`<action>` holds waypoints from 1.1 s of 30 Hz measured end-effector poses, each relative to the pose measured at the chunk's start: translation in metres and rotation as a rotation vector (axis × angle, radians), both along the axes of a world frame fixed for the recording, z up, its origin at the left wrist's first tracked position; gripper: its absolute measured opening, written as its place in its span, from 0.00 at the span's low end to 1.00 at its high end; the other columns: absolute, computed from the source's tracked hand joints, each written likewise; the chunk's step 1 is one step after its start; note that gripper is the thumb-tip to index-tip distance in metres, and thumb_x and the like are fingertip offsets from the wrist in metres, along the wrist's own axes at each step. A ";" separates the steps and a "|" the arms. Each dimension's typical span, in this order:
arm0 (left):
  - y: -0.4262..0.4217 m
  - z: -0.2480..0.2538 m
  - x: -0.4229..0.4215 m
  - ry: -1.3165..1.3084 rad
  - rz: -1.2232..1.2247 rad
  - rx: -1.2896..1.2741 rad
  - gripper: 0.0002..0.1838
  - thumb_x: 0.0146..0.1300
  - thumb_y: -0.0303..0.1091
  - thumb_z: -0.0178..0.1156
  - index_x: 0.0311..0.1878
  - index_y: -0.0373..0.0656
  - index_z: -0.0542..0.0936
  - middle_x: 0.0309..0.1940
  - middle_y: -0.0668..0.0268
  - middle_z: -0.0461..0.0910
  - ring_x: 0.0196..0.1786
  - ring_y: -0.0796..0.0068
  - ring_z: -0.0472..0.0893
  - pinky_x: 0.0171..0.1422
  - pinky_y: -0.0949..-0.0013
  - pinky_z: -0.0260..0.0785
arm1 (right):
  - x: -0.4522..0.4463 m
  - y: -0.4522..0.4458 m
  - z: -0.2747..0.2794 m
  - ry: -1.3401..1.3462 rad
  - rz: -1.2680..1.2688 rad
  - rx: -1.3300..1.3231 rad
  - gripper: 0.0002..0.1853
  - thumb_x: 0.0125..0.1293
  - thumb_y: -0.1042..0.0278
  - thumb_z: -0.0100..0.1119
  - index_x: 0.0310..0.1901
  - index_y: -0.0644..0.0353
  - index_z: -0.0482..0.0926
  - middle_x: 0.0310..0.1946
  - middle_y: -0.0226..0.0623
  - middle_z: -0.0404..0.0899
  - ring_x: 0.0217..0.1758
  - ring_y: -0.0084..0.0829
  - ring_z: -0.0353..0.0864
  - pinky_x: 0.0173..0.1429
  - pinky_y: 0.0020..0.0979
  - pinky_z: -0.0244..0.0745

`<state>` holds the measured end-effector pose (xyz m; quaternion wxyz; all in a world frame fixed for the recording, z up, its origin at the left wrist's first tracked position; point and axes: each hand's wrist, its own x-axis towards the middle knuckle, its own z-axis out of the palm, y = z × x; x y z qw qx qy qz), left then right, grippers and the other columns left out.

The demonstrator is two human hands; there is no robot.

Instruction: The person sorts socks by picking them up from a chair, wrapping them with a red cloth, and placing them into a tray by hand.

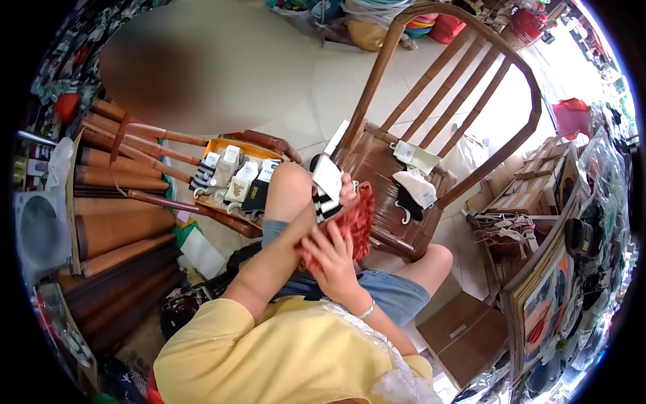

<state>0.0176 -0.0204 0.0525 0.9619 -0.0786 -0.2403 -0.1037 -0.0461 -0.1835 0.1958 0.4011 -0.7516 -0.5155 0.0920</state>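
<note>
At the centre, my left hand (346, 192) grips a pair of black-and-white striped socks (328, 203) with a white label card (328, 176). Below it, my right hand (333, 259), with a bracelet at the wrist, lies with its fingers spread against a red crinkled cloth (360, 219) and by my left forearm. The cloth hangs over my lap. On the seat of the wooden chair (387, 172) in front are a pale carded item (415, 156) and a black-and-white pair of socks (417, 190). Several packaged socks (242, 182) fill a yellow container (217, 144) to the left.
Brown rolled mats (121, 222) stand at the left beside another wooden chair (269, 140). A cardboard box (468, 333) lies on the floor at the lower right, and stacked cartons (538, 188) are farther right. Bags and baskets line the back.
</note>
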 end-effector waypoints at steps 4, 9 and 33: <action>0.020 0.047 -0.006 0.171 0.214 -0.027 0.16 0.69 0.43 0.45 0.51 0.41 0.70 0.27 0.65 0.73 0.28 0.74 0.68 0.37 0.71 0.60 | -0.019 -0.038 -0.033 0.937 -0.199 0.268 0.20 0.60 0.79 0.53 0.56 0.61 0.71 0.53 0.39 0.74 0.54 0.33 0.75 0.55 0.31 0.70; -0.006 0.037 0.006 0.065 0.193 -0.034 0.17 0.68 0.44 0.47 0.49 0.41 0.72 0.28 0.64 0.73 0.29 0.74 0.68 0.36 0.69 0.60 | 0.030 -0.004 0.038 0.515 -0.474 0.373 0.27 0.60 0.73 0.56 0.62 0.58 0.66 0.61 0.41 0.66 0.65 0.38 0.65 0.59 0.40 0.68; 0.042 0.050 -0.030 0.694 0.637 0.339 0.09 0.66 0.39 0.52 0.41 0.45 0.72 0.25 0.70 0.67 0.26 0.77 0.67 0.34 0.73 0.62 | 0.018 -0.030 -0.073 1.000 -0.517 0.366 0.16 0.70 0.69 0.44 0.56 0.66 0.69 0.45 0.40 0.76 0.50 0.27 0.73 0.57 0.27 0.66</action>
